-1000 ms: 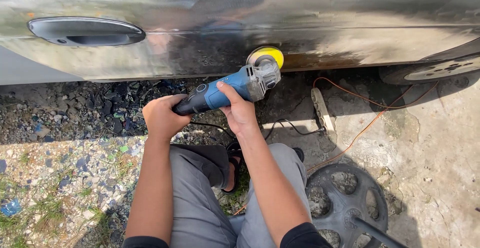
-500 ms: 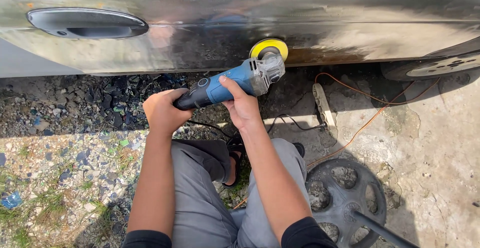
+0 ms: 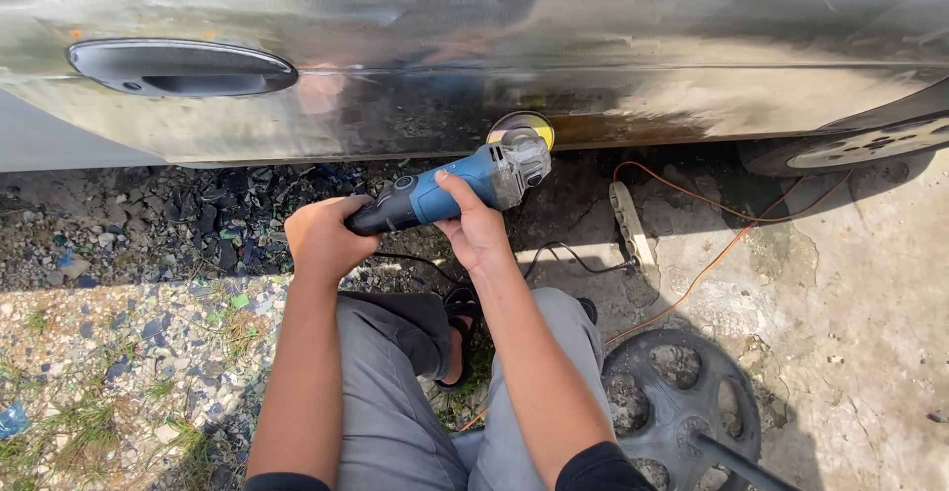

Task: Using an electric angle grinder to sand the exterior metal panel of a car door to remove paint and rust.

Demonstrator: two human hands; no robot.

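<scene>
I hold a blue angle polisher [image 3: 445, 192] with both hands. My left hand [image 3: 324, 239] grips its dark rear handle. My right hand [image 3: 476, 226] wraps the blue body just behind the metal head. The yellow pad [image 3: 524, 125] presses against the lower edge of a silver car door [image 3: 514, 46], low on the panel. I am crouched, with grey trousers and a sandal below my arms. A black cord runs from the tool toward the ground.
A black door handle [image 3: 183, 68] sits at the upper left. A power strip [image 3: 633, 222] with an orange cable [image 3: 727, 244] lies on the concrete at right. A dark hubcap [image 3: 682, 402] lies at lower right; a wheel [image 3: 860, 147] is at far right. Gravel and weeds cover the left.
The view has shifted slightly; the polisher pad slid along the door's lower edge, first up and right, then back left. Both hands kept their grip.
</scene>
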